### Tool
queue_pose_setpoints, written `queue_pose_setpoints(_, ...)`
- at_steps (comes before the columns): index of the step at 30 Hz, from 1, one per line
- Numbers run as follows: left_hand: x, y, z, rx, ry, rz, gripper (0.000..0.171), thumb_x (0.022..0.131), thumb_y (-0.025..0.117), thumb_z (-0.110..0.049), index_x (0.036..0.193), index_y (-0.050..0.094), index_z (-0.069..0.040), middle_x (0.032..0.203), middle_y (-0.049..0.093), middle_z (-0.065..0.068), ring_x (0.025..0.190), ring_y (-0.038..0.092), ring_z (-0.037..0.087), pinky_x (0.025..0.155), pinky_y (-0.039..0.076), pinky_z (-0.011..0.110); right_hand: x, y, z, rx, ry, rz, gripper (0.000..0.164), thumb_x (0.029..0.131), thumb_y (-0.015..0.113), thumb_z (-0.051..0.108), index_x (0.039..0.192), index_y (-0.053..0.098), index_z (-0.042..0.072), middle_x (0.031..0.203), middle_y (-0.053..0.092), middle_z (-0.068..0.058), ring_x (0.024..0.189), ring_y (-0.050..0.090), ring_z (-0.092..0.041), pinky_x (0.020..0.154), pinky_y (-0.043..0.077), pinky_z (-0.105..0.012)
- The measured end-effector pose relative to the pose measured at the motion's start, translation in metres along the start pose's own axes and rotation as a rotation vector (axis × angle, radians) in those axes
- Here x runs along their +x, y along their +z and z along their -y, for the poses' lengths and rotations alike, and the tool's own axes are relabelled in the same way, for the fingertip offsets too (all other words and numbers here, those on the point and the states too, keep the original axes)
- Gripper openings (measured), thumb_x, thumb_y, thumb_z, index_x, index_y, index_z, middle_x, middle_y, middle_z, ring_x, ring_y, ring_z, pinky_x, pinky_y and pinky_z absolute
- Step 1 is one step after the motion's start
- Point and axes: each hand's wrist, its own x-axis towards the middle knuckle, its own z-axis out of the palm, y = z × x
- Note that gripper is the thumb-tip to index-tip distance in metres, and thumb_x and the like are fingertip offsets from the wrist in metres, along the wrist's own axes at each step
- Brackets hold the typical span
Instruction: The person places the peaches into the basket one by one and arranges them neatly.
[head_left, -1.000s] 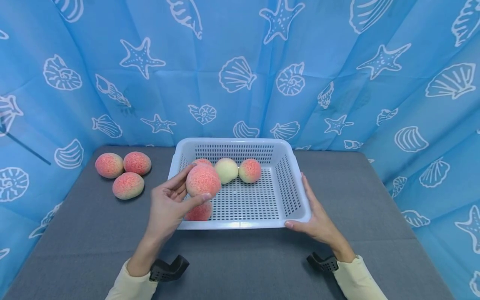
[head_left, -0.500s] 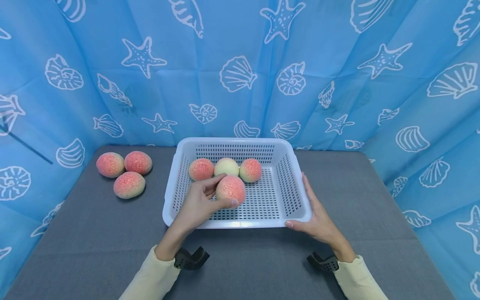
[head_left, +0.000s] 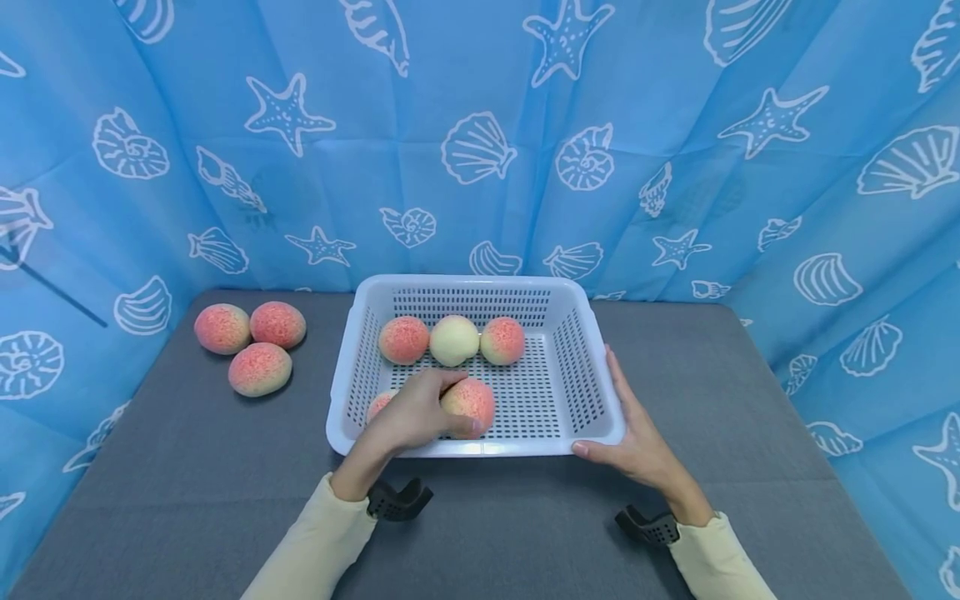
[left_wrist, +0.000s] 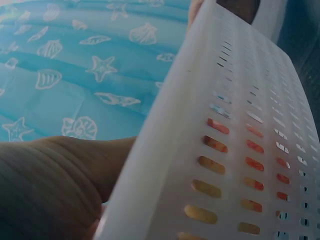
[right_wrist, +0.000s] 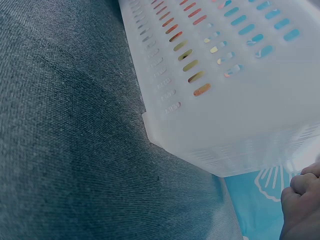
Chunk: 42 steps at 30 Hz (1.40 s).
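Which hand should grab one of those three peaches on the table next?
Probably the left hand, once it lets go of its peach. The three peaches lie on the table on that side of the basket, while the right hand is farther away, holding the basket's other end.

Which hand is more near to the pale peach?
Left. The left hand holds another peach just in front of the pale peach; the right hand is farther off, at the right front corner of the basket.

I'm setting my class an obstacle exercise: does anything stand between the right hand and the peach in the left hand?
Yes, the perforated basket's right wall: the right hand is outside it, the peach and left hand inside.
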Motion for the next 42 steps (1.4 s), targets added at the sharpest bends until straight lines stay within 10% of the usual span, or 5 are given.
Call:
queue_pose_setpoints(15,0.0012,0.0058,-0.001,0.196,-0.057,0.075,0.07,0.087,0.079,-0.008,0.147,0.047,0.007,0.147,0.051,0.022,0.137,0.047,0.036,0.112,0.036,0.055,0.0002,-0.0007,0.0005,-0.005,-0.003,0.002,0.132,0.073,0.082,-0.013,0.164,-0.004,0.031,0.167,0.01,-0.021,0.13,0.041,-0.059,0.085,0.056,-0.054)
queue_pose_setpoints(34,-0.0025,0.0053,-0.0034,0.204,-0.121,-0.031,0.07,0.084,0.081,-0.008,0.146,0.049,0.006,0.145,0.054,0.02,0.132,0.051,0.033,0.109,0.04,0.056,0.001,-0.0009,0.0005,0.013,-0.014,0.003,0.133,0.072,0.082,-0.013,0.164,-0.004,0.03,0.167,0.01,-0.021,0.13,0.04,-0.06,0.085,0.057,-0.052)
queue_pose_setpoints(42,0.0003,0.0053,-0.0001,0.19,-0.052,0.019,0.063,0.084,0.073,0.007,0.144,0.052,0.005,0.145,0.053,0.019,0.129,0.05,0.031,0.11,0.039,0.053,0.0014,-0.0002,0.001,0.01,-0.022,0.003,0.133,0.072,0.08,-0.016,0.164,-0.004,0.03,0.166,0.011,-0.022,0.13,0.04,-0.06,0.084,0.057,-0.052)
